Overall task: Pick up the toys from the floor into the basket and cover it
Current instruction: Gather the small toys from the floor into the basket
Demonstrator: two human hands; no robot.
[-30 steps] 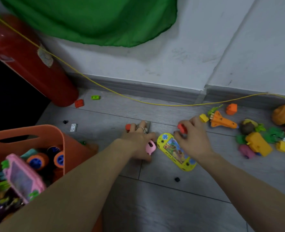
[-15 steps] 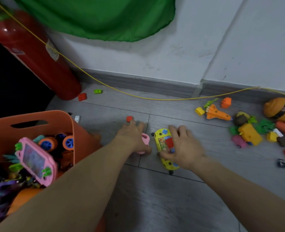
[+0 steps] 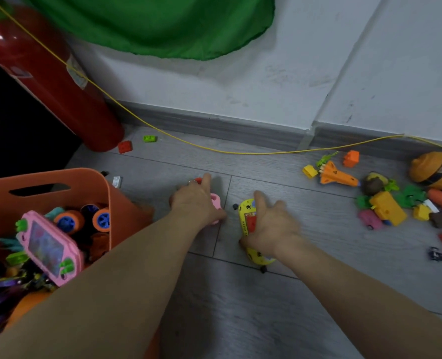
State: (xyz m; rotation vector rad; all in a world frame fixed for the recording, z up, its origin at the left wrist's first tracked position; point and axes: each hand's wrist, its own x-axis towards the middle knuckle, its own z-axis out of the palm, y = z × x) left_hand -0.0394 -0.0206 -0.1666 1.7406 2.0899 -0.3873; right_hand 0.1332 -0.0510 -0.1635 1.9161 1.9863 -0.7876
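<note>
An orange basket (image 3: 85,175) stands at the left, holding a pink handheld game (image 3: 49,245), orange-and-blue wheels and other toys. My left hand (image 3: 198,201) lies on the floor over a small pink toy (image 3: 216,200), thumb curled under it. Its fingers stretch to a small red piece (image 3: 198,180). My right hand (image 3: 273,226) wraps a yellow handheld game (image 3: 246,212) on the floor, thumb at the game's left edge. A red brick (image 3: 251,224) is pressed under the palm against the game's screen.
A red fire extinguisher (image 3: 59,81) leans in the left corner and a yellow cord (image 3: 240,152) runs along the skirting. A red brick (image 3: 124,146), green brick (image 3: 149,138) and white brick (image 3: 117,181) lie near the basket. An orange shuttle (image 3: 337,176) and several toys are piled at right.
My right hand, carrying the red brick, came back from beyond the yellow game and closed down on it. My left hand stayed on the pink toy and stretched its fingers forward.
</note>
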